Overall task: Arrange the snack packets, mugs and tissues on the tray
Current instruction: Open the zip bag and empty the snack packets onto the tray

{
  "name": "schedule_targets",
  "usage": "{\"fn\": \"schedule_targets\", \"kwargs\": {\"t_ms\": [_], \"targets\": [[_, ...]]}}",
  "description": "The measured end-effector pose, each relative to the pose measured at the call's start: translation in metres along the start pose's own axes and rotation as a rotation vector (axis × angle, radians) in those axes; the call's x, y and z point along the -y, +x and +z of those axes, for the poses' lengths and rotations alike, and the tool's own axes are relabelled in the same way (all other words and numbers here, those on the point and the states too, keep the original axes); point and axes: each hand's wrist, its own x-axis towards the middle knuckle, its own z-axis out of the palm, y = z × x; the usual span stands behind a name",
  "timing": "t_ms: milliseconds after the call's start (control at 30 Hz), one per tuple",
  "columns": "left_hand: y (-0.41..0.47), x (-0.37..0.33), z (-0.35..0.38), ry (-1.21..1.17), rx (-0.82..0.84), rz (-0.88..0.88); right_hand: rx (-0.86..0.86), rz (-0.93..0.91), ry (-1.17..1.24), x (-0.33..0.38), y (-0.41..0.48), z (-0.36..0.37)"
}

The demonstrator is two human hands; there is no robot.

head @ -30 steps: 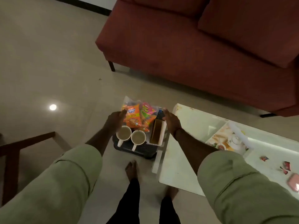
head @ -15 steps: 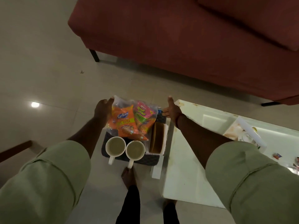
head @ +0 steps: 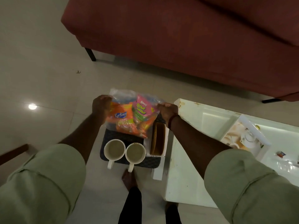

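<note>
Dark-patterned tray (head: 150, 162) sat between your hands, long axis pointing away from you; left hand (head: 101, 107) and right hand (head: 168, 110) gripped its far side edges, fingers curled.

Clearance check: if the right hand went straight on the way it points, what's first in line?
Probably the red sofa. The right hand, gripping the tray, points away from the body; only floor shows between. The white table corner lies just right of that line. Depth unclear.

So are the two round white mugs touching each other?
Touching. The head view shows the left mug and the right mug with rims pressed together, no gap.
</note>
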Motion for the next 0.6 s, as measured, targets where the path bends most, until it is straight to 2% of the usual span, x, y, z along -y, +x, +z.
{"fn": "schedule_targets", "kwargs": {"t_ms": [67,267,600], "targets": [[-0.011,-0.015,-0.008,0.084,-0.076,0.132,-0.014,-0.087,0.033,0.016,-0.017,-0.003],[-0.072,-0.089,-0.031,0.074,-0.135,0.362,-0.076,-0.266,0.210,0.078,-0.088,-0.033],[-0.228,-0.190,-0.019,-0.248,-0.046,0.533,-0.063,-0.529,0.464,0.141,-0.224,-0.157]]}}
